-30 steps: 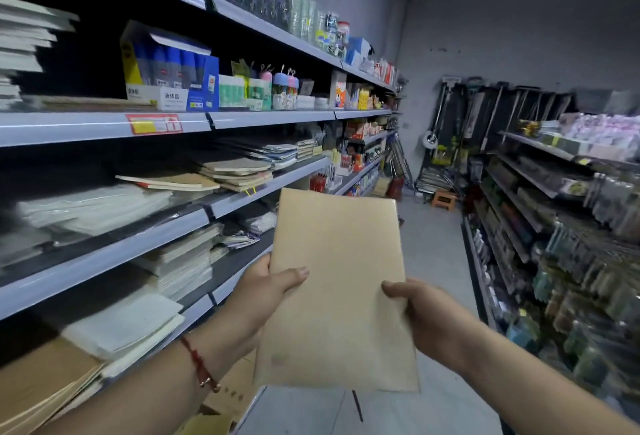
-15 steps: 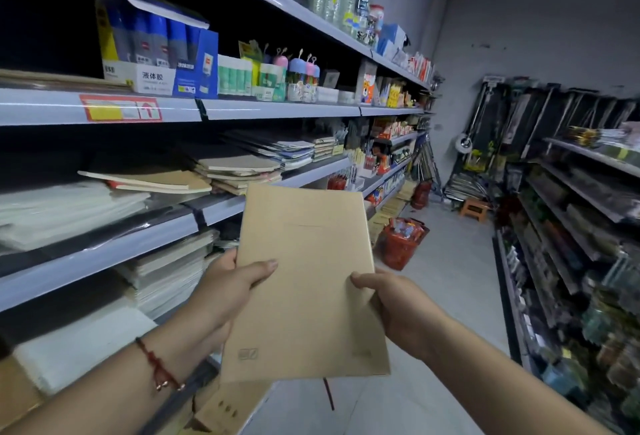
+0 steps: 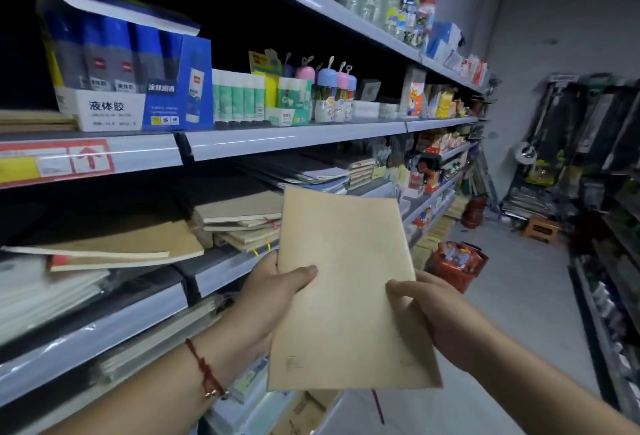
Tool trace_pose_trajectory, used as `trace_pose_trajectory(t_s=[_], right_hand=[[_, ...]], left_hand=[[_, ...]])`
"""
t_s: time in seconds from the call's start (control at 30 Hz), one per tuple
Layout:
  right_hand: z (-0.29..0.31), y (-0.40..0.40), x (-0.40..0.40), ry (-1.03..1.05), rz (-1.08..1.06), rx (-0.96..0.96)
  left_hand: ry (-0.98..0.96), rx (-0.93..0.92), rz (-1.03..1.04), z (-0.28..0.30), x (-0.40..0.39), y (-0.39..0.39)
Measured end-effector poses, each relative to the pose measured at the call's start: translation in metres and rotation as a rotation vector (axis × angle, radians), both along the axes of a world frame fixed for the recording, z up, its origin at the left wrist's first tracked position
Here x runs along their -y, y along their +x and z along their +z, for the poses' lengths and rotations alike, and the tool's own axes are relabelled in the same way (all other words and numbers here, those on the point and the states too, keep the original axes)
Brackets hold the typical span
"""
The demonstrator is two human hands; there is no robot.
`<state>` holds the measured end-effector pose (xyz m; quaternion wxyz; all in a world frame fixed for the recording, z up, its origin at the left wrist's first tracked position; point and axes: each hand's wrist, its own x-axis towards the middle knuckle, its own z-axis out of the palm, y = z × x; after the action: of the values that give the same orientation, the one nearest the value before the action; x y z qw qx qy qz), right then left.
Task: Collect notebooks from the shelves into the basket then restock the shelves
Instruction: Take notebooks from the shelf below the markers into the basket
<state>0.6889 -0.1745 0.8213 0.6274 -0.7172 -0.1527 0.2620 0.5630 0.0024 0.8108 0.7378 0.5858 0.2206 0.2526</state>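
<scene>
Both hands hold one tan notebook (image 3: 346,282) — left hand (image 3: 273,292) gripping its left edge, right hand (image 3: 426,316) its right. A red basket (image 3: 457,264) sits on the floor beyond the notebook — brown stacks (image 3: 239,223) lie on the shelf (image 3: 221,271) just left.

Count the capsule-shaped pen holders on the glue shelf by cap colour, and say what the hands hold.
Pink cap: 2, one at the back and one between the blue ones
Blue cap: 2, the front one and the right one
Total: 4

Kraft notebook: 1, held by left hand and right hand.
</scene>
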Motion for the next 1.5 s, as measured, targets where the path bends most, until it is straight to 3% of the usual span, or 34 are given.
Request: trace_pose_trajectory(t_s=[0.5, 0.63, 0.7, 0.77, 0.87, 0.93, 1.0, 1.1, 1.23, 1.33, 1.43, 1.5], right_hand=[[0.011, 0.179, -0.142, -0.076, 0.62, 0.026], [0.017, 0.2, -0.174, -0.144, 0.739, -0.051], [0.016, 0.205, -0.187, -0.217, 0.774, -0.096], [0.016, 0.211, -0.195, -0.274, 0.8, -0.112], [0.022, 0.216, -0.205, -0.284, 0.829, -0.132], [0.029, 0.214, -0.206, -0.295, 0.844, -0.122], [0.033, 0.209, -0.205, -0.295, 0.858, -0.085], [0.036, 0.206, -0.196, -0.233, 0.872, 0.171], [0.048, 0.199, -0.168, -0.251, 1.009, 0.988], [0.049, 0.192, -0.156, -0.108, 1.248, 1.328], [0.032, 0.191, -0.17, -0.158, 1.018, 1.756], [0.021, 0.19, -0.185, -0.128, 0.924, 1.837]], left_hand=[[0.015, -0.089, 0.447, -0.001, -0.043, 0.089], [0.123, -0.171, 0.501, 0.005, -0.039, 0.087], [0.364, -0.332, 0.526, 0.006, -0.034, 0.078], [0.73, -0.574, 0.554, 0.013, -0.023, 0.068], [1.201, -0.845, 0.293, 0.032, 0.002, 0.073], [1.402, -1.012, 0.15, 0.036, 0.009, 0.085], [1.549, -1.04, 0.167, 0.034, 0.007, 0.094], [1.613, -0.948, 0.228, 0.03, 0.0, 0.097], [1.644, -0.887, 0.243, 0.026, -0.013, 0.096], [1.647, -0.878, 0.276, 0.026, -0.026, 0.1], [1.638, -0.892, 0.271, 0.027, -0.04, 0.106], [1.605, -0.913, 0.278, 0.026, -0.049, 0.111]])
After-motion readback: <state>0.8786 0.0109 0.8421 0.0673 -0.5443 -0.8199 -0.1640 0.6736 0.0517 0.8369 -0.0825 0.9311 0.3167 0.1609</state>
